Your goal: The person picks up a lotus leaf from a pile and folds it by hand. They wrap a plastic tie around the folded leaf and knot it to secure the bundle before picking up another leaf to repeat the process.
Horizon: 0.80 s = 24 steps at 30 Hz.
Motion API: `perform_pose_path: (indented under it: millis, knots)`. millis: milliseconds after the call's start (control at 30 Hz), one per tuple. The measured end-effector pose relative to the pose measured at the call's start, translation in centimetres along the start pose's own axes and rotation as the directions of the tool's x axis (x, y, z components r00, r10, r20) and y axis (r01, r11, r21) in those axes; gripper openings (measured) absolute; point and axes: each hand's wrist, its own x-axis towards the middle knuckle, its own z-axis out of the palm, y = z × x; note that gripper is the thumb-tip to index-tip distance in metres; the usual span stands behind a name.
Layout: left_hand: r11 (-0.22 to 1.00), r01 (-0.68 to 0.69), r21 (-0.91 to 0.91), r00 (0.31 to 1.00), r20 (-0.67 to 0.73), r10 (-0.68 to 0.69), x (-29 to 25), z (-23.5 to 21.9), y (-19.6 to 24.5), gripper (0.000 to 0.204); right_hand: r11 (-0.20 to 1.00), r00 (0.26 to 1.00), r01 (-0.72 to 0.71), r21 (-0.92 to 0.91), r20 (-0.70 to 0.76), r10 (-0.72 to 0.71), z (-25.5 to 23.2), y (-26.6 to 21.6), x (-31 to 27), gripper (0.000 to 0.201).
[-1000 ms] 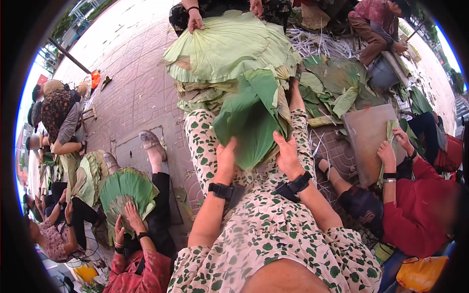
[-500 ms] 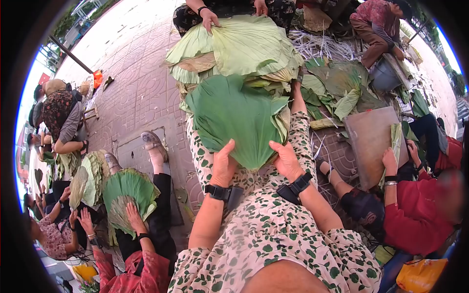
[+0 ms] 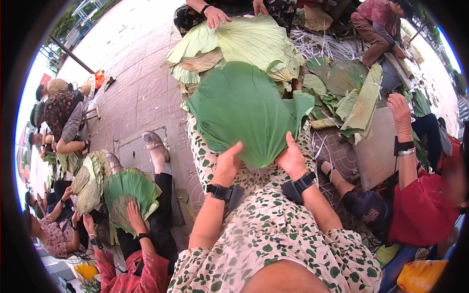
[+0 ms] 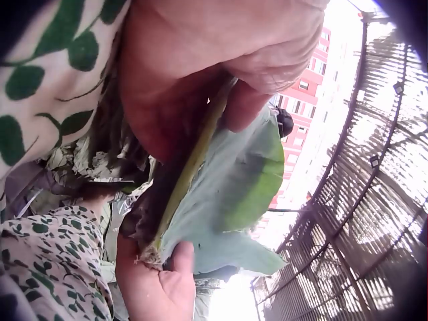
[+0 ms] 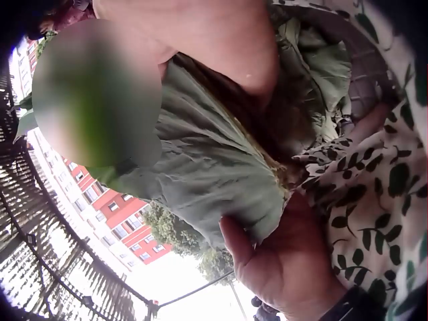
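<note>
In the head view a large green lotus leaf (image 3: pixel 244 112) is spread out in front of me, above my lap. My left hand (image 3: pixel 228 163) pinches its near left edge, thumb on top and fingers underneath. On the near right edge my right hand (image 3: pixel 292 160) grips it the same way. From the side, the left wrist view shows a folded, layered edge (image 4: pixel 190 170) between the two hands. Beyond the green leaf lies a stack of pale dried leaves (image 3: pixel 254 44), partly covered by it.
Opposite me a person's hand (image 3: pixel 216 17) rests at the pale stack. More leaves (image 3: pixel 337 80) and white strips (image 3: pixel 322 46) lie to the right, near a flat board (image 3: pixel 378 156). A neighbour at left holds a green leaf (image 3: pixel 129 193); another in red (image 3: pixel 420 210) sits at right.
The green leaf was folded and blurred, then opened out flat; its right-hand flap now spreads further right. At right, the person in red has raised a hand and a pale leaf now lies beyond the board.
</note>
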Motion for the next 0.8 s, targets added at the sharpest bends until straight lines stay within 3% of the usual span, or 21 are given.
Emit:
perform_pose_path:
  millis: [67,167,267,333,467,533,667,733,800]
  knots:
    - [0.996,-0.039,-0.077,0.994,0.102,0.047,-0.2,0.1,0.3,0.037,1.0,1.0,-0.005,-0.01,-0.002,0.005,0.7,-0.4,-0.2,0.049]
    - [0.99,-0.058,-0.131,0.986,0.15,0.077,-0.1,-0.2,0.4,0.033,1.0,0.993,0.001,-0.009,0.116,0.0,1.1,-0.5,-0.2,0.048]
    - [0.997,-0.057,-0.045,0.995,0.081,0.061,0.3,-0.2,-0.1,0.032,0.999,0.999,-0.018,0.042,0.04,0.016,-0.6,0.1,0.6,0.047]
    - [0.999,-0.05,0.0,0.997,0.052,0.05,0.7,-0.1,-0.5,0.031,0.984,1.0,0.014,-0.175,-0.018,-0.018,-1.7,1.0,0.8,0.052]
    - [0.999,-0.015,0.033,0.998,0.057,0.013,0.6,-0.4,-0.3,0.041,0.999,1.0,0.0,-0.046,-0.018,-0.001,0.8,-0.3,-0.3,0.053]
    - [1.0,-0.027,0.003,0.996,0.079,0.027,0.3,-0.2,-0.2,0.041,0.993,0.998,0.052,-0.109,0.025,-0.05,1.4,-0.5,-0.4,0.056]
    - [0.999,-0.039,0.001,0.995,0.087,0.039,1.0,-0.7,-0.4,0.045,0.996,0.999,-0.035,-0.077,0.003,0.035,0.8,1.0,-0.5,0.051]
    - [0.998,-0.067,0.012,0.993,0.099,0.066,0.7,-0.4,-0.2,0.047,0.972,0.992,-0.129,-0.196,-0.029,0.126,0.7,2.1,-0.5,0.046]
    - [0.995,-0.095,0.022,0.99,0.109,0.092,0.1,0.4,0.0,0.049,0.977,0.99,-0.136,-0.165,-0.054,0.129,1.4,1.4,-0.5,0.043]
